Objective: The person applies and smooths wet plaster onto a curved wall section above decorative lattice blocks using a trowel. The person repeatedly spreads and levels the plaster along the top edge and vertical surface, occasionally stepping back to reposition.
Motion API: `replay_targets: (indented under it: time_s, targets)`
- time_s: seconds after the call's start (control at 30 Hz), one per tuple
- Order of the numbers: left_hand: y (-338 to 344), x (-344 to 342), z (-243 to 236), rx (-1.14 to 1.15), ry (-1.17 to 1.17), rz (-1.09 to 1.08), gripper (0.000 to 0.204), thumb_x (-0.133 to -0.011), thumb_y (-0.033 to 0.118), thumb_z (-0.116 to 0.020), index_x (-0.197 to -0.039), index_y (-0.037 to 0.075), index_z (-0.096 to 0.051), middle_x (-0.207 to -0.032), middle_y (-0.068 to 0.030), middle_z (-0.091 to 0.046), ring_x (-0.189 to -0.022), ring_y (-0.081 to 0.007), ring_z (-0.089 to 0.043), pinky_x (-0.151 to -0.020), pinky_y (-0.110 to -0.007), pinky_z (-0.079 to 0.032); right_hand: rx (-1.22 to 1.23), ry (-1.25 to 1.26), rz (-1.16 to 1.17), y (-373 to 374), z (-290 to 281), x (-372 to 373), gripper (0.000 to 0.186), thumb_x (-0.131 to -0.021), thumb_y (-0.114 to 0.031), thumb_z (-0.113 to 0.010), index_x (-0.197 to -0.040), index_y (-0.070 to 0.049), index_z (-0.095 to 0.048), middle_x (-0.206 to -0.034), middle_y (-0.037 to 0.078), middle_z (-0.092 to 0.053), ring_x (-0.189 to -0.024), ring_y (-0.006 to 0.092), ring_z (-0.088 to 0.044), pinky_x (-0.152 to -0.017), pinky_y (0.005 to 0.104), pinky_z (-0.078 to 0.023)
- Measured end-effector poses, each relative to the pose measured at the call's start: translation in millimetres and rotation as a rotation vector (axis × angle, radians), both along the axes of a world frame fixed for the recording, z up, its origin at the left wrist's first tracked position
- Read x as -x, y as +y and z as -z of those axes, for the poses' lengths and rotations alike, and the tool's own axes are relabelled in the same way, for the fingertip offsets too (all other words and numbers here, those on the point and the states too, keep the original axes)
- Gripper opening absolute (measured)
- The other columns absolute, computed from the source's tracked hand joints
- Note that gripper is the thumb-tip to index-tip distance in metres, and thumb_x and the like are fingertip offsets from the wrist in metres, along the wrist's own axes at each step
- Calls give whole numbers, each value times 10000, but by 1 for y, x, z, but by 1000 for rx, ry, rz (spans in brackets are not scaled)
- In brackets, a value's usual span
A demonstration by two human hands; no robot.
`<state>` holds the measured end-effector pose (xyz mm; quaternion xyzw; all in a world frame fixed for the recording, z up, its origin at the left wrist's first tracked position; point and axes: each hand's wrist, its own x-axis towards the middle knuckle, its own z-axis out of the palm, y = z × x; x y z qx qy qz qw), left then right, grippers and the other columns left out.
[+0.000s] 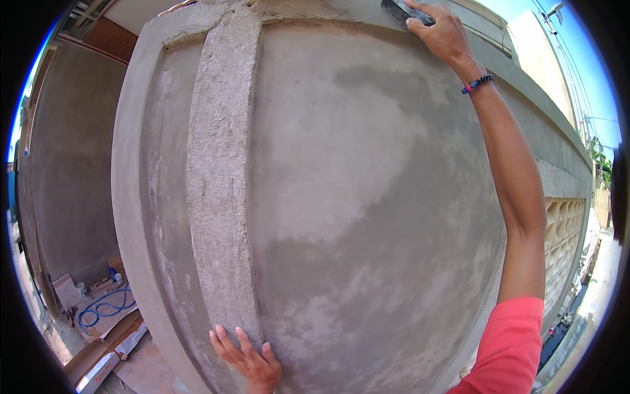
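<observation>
High at the upper right, my right hand [441,34] grips a dark flat block-like tool [400,13] against the top band of the cement wall [341,164]; a beaded bracelet [478,83] circles that wrist. Low on the left, my left hand [246,358] lies with fingers spread and fingertips on a raised, rough vertical plaster strip [220,171]. The wall face to the right of the strip is smooth grey with darker, damp-looking patches.
At left are a recessed plastered wall [72,164], a coiled blue hose [98,312], small items and flattened cardboard [115,341] on the ground. At right, patterned breeze blocks [556,236] line a narrow path [594,276] beneath overhead wires.
</observation>
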<state>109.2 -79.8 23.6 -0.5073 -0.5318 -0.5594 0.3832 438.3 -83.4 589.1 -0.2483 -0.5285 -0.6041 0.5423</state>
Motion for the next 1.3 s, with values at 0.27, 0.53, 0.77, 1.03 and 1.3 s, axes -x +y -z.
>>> replay_targets:
  time_s: [0.27,0.53,0.77,1.03,1.3]
  targets:
    - [1,-2,-4,4,-27,76,551,-1002,364,-349,-1445,39,-314,-1496,-279,-216,-1353,-530,-212,-1035,-649,-253,134,483,60,-32,-15,-32,442,-831,-335,-616,-1266,-254,-627,-1148,131,-648,-1040,268,-622,-933,349,-468]
    - [-8,1,-8,0,-6,72,548,-997,326,-369,-1442,12,-314,-1500,-283,-212,-1357,-530,-207,-1055,-633,-224,27,95,64,-23,-3,-31,499,-795,-457,-606,-1259,-275,-629,-1055,168,-697,-983,317,-667,-880,383,-502]
    - [-17,0,-13,-1,-9,94,560,-993,349,-383,-1443,22,-316,-1501,-285,-206,-1351,-539,-207,-1045,-640,-228,53,189,72,-20,-16,33,495,-802,-450,-597,-1261,-270,-627,-1079,173,-689,-1013,320,-656,-882,390,-499]
    - [-16,-1,-18,-15,-6,144,569,-994,361,-387,-1442,19,-319,-1501,-287,-201,-1349,-543,-202,-1037,-643,-234,89,540,122,-42,-37,5,477,-823,-438,-606,-1265,-257,-620,-1093,207,-663,-1013,342,-639,-884,388,-483]
    - [-16,4,-17,-19,13,147,563,-993,339,-402,-1440,6,-321,-1502,-285,-200,-1353,-541,-194,-1035,-649,-229,77,426,63,-36,-4,-50,482,-820,-420,-614,-1272,-253,-614,-1146,184,-660,-1037,337,-637,-920,384,-476]
